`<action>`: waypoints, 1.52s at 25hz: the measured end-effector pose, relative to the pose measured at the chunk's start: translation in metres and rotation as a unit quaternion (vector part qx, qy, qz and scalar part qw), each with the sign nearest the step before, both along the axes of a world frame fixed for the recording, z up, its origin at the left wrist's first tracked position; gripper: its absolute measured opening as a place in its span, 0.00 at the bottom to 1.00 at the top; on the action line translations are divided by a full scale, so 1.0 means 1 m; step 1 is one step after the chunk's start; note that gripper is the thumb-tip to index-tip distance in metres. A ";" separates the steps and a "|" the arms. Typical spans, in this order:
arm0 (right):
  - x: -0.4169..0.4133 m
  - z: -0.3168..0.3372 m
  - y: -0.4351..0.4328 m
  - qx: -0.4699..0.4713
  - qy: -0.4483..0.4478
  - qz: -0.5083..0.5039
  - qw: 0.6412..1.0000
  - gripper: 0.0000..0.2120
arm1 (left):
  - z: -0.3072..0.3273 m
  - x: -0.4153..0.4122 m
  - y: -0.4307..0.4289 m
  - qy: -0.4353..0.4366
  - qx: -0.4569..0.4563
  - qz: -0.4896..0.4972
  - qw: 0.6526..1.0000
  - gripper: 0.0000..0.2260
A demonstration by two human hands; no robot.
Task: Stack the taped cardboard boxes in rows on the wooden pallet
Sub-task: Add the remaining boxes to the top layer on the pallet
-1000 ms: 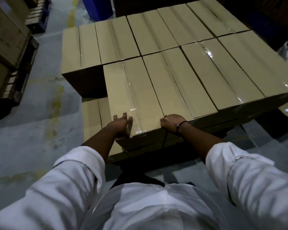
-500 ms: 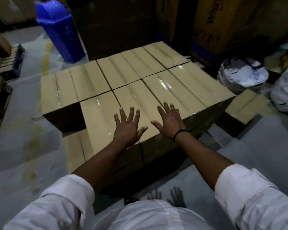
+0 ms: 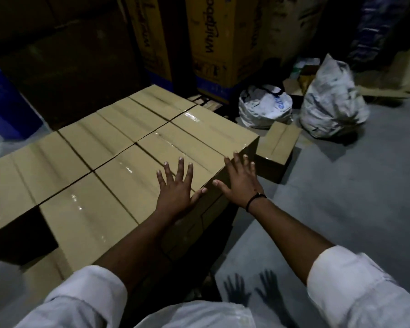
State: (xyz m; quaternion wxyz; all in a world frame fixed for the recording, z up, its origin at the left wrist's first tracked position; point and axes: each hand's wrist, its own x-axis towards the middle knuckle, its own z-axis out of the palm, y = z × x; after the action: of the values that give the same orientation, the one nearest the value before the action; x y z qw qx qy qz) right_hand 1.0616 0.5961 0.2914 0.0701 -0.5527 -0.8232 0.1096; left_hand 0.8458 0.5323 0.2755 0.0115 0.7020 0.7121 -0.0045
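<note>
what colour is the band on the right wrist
Black. The wristband shows best in the head view, the only one here.

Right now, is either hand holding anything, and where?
Nothing held. Left hand and right hand are open, fingers spread, at the top edge of the boxes; whether they touch cannot be told.

1. Setting: a dim warehouse or storeroom.
2. Taped cardboard boxes (image 3: 128, 143) lie packed in close rows.
3. Tall appliance cartons (image 3: 213, 43) printed "Whirlpool" stand behind them.
4. The bare grey concrete floor (image 3: 353, 197) carries filled white sacks (image 3: 331, 100) and a blue bin (image 3: 3, 102).
</note>
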 end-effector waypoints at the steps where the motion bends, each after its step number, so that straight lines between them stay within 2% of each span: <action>1: 0.003 -0.003 0.011 0.000 0.001 -0.011 1.000 0.41 | -0.002 0.003 0.016 0.000 -0.001 -0.008 1.000 0.42; 14: 0.032 -0.030 0.167 -0.032 0.024 -0.157 0.987 0.42 | -0.015 0.044 0.232 -0.045 -0.037 -0.122 0.991 0.42; 17: 0.054 -0.037 0.195 -0.036 0.031 -0.183 0.982 0.41 | -0.016 0.068 0.273 -0.050 -0.036 -0.158 0.985 0.45; 21: 0.100 -0.055 0.249 -0.052 0.055 -0.232 0.970 0.41 | -0.029 0.112 0.333 -0.063 -0.060 -0.185 0.979 0.43; 27: 0.191 -0.088 0.358 -0.086 0.069 -0.249 0.962 0.40 | -0.056 0.193 0.444 -0.054 -0.099 -0.177 0.978 0.40; 32: 0.264 -0.086 0.448 -0.100 0.069 -0.236 0.964 0.39 | -0.057 0.261 0.534 -0.063 -0.118 -0.147 0.980 0.40; 38: 0.312 -0.099 0.533 -0.133 0.070 -0.235 0.960 0.39 | -0.067 0.308 0.609 -0.079 -0.128 -0.117 0.982 0.40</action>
State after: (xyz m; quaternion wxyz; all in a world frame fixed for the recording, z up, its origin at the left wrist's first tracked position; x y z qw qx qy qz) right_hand 1.3732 1.1292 0.1922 0.0775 -0.7260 -0.6409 0.2372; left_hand 1.1537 1.1412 0.2090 0.1567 0.7716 0.6151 -0.0418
